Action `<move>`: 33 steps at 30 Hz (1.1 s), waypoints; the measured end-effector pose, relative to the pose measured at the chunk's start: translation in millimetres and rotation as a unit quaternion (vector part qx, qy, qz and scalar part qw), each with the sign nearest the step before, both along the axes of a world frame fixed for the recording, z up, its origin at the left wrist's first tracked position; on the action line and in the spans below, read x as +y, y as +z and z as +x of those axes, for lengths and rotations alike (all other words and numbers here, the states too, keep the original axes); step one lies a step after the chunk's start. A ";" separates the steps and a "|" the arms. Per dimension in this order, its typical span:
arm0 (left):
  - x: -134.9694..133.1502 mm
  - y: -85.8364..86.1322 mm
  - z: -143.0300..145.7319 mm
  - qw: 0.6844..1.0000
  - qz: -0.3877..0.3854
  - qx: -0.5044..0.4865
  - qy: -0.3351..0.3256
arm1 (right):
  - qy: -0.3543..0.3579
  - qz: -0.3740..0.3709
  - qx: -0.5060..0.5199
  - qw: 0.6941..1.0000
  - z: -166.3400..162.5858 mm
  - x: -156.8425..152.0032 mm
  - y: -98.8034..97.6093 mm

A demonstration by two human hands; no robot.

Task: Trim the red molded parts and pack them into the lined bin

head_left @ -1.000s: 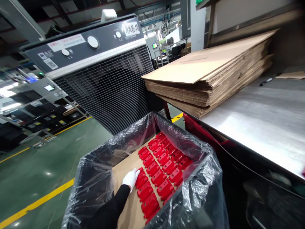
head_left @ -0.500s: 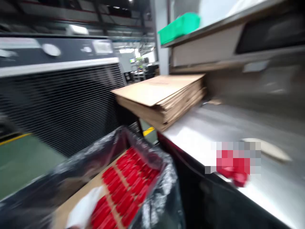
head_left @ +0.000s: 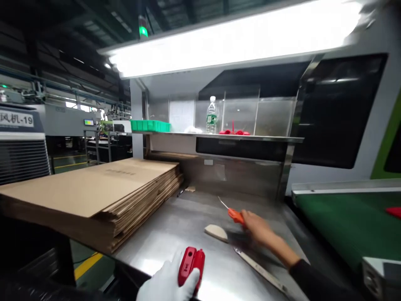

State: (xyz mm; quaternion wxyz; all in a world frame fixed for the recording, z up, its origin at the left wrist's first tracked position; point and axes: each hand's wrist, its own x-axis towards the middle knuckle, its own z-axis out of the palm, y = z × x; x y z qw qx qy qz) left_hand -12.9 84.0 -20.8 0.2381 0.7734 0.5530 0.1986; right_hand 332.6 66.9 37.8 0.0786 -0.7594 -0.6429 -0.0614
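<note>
My left hand (head_left: 167, 282), in a white glove, grips a red plastic part (head_left: 191, 264) at the near edge of the steel table (head_left: 188, 217). My right hand (head_left: 257, 228), bare, rests further back on the table and holds a small tool with an orange handle (head_left: 235, 216) and a thin metal tip pointing away to the left. A pale oval piece (head_left: 216, 232) lies just left of that hand. A flat metal blade (head_left: 260, 269) lies on the table under my right forearm.
A tall stack of flattened cardboard (head_left: 94, 196) covers the table's left side. A shelf above holds a green bin (head_left: 150, 125), a water bottle (head_left: 212, 116) and red parts (head_left: 234, 132). A green conveyor belt (head_left: 344, 221) runs at right with a red part (head_left: 394, 211).
The view swung right from the plastic-lined box of red parts to the steel table. My left hand left the box and now holds a red part; my right hand came into view.
</note>
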 end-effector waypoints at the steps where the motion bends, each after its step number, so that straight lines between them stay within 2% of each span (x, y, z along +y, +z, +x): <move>1: 2.0 7.6 22.4 0.999 0.024 0.026 -0.010 | -0.010 0.007 -0.009 1.000 -2.6 20.0 -6.4; 4: 6.6 14.0 65.2 0.994 0.090 0.058 -0.029 | -0.016 0.011 -0.010 1.000 -6.6 55.3 -25.1; 7: 4.8 7.5 72.4 0.992 0.113 0.053 -0.035 | -0.009 0.012 0.022 1.000 -6.5 52.7 -34.4; 11: -0.3 4.9 68.0 0.993 0.109 0.032 -0.024 | 0.002 0.045 0.069 0.997 -7.2 10.6 -33.9; 14: 0.5 9.2 69.1 0.996 0.085 -0.003 -0.005 | 0.034 0.011 0.121 0.992 -13.0 -28.2 -38.9; 16: -2.1 13.5 70.4 0.998 0.037 -0.050 0.006 | 0.043 -0.010 0.164 0.985 -18.0 -49.6 -47.9; 19: -17.4 21.5 71.2 0.987 -0.067 -0.149 -0.008 | 0.041 0.018 0.254 0.966 -26.2 -71.8 -58.4; 21: -33.4 28.0 70.9 0.947 -0.167 -0.269 -0.047 | 0.051 0.046 0.344 0.937 -32.5 -84.4 -55.1; 24: -56.7 40.2 71.6 0.816 -0.332 -0.457 -0.122 | 0.080 0.067 0.468 0.878 -45.3 -105.7 -33.5; 25: -62.5 44.6 72.5 0.778 -0.369 -0.488 -0.141 | 0.095 0.064 0.508 0.853 -50.8 -112.2 -24.7; 26: -67.0 48.6 73.8 0.757 -0.391 -0.499 -0.156 | 0.115 0.049 0.551 0.825 -56.8 -117.4 -16.7; 28: -72.7 54.1 77.3 0.741 -0.412 -0.498 -0.183 | 0.140 0.028 0.629 0.764 -69.6 -123.3 -6.5; 29: -74.4 54.9 79.5 0.742 -0.415 -0.490 -0.192 | 0.141 0.028 0.657 0.740 -75.6 -124.2 -5.1; 30: -75.9 54.2 81.9 0.747 -0.415 -0.479 -0.198 | 0.133 0.037 0.670 0.730 -81.0 -124.2 -6.3; 32: -79.7 47.9 87.6 0.748 -0.412 -0.482 -0.193 | 0.110 0.089 0.654 0.743 -89.2 -124.2 -14.1; 33: -82.5 42.8 91.0 0.730 -0.413 -0.515 -0.178 | 0.103 0.122 0.634 0.756 -92.1 -125.0 -20.0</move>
